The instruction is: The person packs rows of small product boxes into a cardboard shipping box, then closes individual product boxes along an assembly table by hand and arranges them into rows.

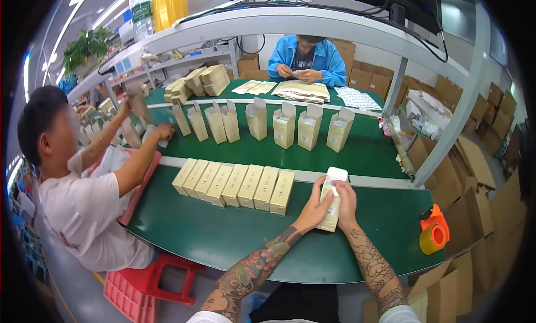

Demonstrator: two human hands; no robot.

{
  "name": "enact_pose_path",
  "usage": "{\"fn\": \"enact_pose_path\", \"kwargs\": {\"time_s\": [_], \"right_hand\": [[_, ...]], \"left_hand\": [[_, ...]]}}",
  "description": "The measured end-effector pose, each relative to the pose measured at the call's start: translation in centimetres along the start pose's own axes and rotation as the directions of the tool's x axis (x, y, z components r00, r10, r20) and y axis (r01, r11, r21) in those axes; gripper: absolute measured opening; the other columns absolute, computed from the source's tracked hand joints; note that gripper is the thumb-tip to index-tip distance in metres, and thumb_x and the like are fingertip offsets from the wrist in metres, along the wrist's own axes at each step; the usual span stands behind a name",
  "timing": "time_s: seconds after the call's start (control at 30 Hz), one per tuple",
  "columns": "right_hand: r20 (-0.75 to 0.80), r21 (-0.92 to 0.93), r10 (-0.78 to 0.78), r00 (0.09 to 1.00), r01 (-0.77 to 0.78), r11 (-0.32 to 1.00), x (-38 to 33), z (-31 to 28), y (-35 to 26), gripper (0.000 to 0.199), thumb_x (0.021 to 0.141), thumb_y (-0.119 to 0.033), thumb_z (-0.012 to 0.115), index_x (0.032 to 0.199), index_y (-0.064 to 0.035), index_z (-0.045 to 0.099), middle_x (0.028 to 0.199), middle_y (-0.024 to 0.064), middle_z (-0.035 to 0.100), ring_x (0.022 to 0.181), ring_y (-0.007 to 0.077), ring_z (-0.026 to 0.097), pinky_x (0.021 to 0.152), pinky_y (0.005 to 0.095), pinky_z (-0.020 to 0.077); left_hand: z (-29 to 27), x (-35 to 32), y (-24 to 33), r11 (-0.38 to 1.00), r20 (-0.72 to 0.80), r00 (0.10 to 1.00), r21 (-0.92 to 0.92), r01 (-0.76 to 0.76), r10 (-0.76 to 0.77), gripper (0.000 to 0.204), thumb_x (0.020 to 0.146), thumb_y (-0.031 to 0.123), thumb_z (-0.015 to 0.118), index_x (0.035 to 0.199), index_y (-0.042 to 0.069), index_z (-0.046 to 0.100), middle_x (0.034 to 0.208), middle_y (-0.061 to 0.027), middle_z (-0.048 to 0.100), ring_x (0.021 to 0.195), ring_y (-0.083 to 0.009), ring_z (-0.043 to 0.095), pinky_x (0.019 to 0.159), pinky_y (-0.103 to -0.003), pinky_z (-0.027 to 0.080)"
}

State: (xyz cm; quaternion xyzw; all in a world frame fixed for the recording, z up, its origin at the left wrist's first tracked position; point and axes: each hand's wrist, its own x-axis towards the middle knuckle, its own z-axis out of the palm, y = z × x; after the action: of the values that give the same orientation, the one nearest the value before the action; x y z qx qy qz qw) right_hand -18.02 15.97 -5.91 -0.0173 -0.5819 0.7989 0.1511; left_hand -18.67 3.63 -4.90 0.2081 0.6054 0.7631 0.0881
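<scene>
Over the near green table I hold a pale yellow carton [330,216] upright and slightly tilted, its white top flap standing open. My left hand [314,209] grips the carton's left side, with the thumb at its upper front. Around the right side closes my right hand [347,202], its thumb also near the opening. What lies inside the carton cannot be made out. To the left of my hands, a slanting row of several closed cartons [245,184] of the same kind stands on the table.
Beyond a pale rail, several open-topped cartons [306,127] stand on a green belt [240,151]. An orange tape dispenser [440,229] sits at the right edge. At left, a co-worker [92,194] handles cartons; another person [307,58] sits opposite behind flat cartons [301,92]. Brown boxes [446,200] crowd the right.
</scene>
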Motion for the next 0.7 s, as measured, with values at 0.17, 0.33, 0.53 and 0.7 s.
{"fn": "enact_pose_path", "kwargs": {"time_s": [0.17,0.33,0.53,0.7], "right_hand": [[-0.071,0.133,0.040,0.997,-0.030,0.991,-1.2,1.9,-2.9,0.049,0.081,-0.001,0.046,0.130,-0.0022,0.038,0.119,0.0119,0.049,0.105,0.0201,0.050,0.088,0.0290,0.0407],[-0.064,0.230,0.113,0.992,-0.096,0.969,-0.6,0.9,-2.5,0.050,0.083,-0.002,0.046,0.132,-0.0014,0.033,0.119,0.0122,0.049,0.105,0.0205,0.050,0.089,0.0303,0.0413],[0.098,0.116,0.103,0.990,-0.114,0.987,-0.6,1.2,-1.2,0.033,0.087,-0.006,0.049,0.119,0.0010,0.046,0.109,0.0104,0.055,0.098,0.0174,0.054,0.085,0.0288,0.0437],[0.106,0.076,0.121,0.987,-0.129,0.989,-0.5,0.7,-2.0,0.019,0.088,-0.008,0.050,0.103,0.0015,0.055,0.096,0.0086,0.059,0.086,0.0149,0.058,0.078,0.0267,0.0464]], "left_hand": [[-0.5,-0.2,-0.8,0.991,0.049,0.995,0.105,-0.086,0.081,0.044,0.094,0.028,0.045,0.131,0.008,0.031,0.108,-0.0160,0.052,0.100,-0.0202,0.053,0.085,-0.030,0.042],[0.0,0.0,-0.4,0.985,0.067,0.990,0.111,-0.132,0.125,0.042,0.093,0.030,0.047,0.127,0.008,0.035,0.110,-0.0180,0.053,0.099,-0.0223,0.055,0.083,-0.032,0.043],[-0.2,0.0,-1.1,0.995,-0.013,0.999,0.085,0.051,-0.050,0.043,0.095,0.027,0.045,0.128,0.005,0.029,0.106,-0.0149,0.052,0.096,-0.0190,0.053,0.083,-0.032,0.043],[0.1,-0.9,-0.4,0.975,-0.109,0.989,0.208,-0.074,0.098,0.049,0.095,0.026,0.043,0.132,0.005,0.019,0.100,-0.0178,0.051,0.091,-0.0235,0.056,0.080,-0.034,0.044]]}}
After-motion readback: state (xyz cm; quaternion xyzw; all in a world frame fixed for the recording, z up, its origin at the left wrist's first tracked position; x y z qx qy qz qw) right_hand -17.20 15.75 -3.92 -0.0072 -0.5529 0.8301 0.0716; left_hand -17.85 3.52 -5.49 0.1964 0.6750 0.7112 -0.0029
